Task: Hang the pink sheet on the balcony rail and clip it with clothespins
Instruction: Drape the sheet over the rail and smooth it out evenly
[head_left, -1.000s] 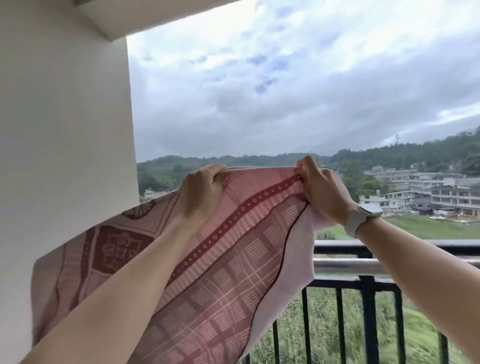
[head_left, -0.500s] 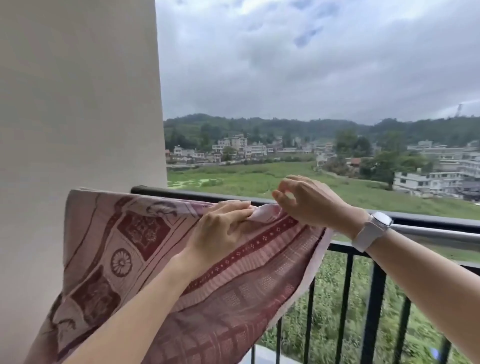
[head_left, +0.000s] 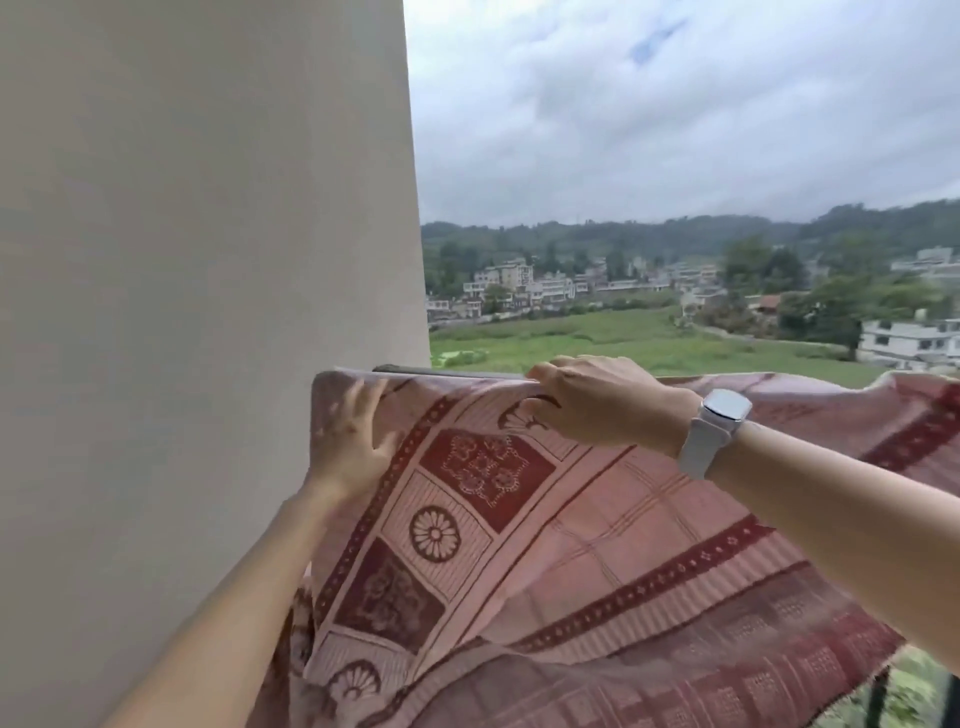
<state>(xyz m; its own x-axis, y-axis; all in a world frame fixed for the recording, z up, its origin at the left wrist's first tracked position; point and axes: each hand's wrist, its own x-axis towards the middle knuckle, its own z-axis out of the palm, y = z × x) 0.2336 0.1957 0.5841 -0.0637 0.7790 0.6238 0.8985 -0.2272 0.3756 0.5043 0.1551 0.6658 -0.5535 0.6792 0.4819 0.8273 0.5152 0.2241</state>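
**Sheet spread wider along the rail**

Since half a second ago the pink sheet (head_left: 597, 545) has been pulled out sideways: it was bunched near the wall and now runs along the balcony rail (head_left: 415, 370) all the way to the right edge of the view. The two hands have also drawn apart.

The left hand (head_left: 353, 441) lies flat with fingers spread, pressing the sheet's left end just beside the pale wall (head_left: 208, 312); motion blur softens it, but it looks open-palmed and grips nothing. The right hand (head_left: 592, 402), with a white watch (head_left: 717, 428) on its wrist, sits on the top fold over the rail, fingers curled down over the far side and thumb tucked under, so it holds the cloth edge against the bar.

The sheet's long axis follows the rail, left to right. Most of the loose, rippling cloth lies to the right of the right hand, so that hand is the nearer one for smoothing outward. No clothespins are visible, and clipping is not yet begun; the wavy right edge suggests wind could lift it.
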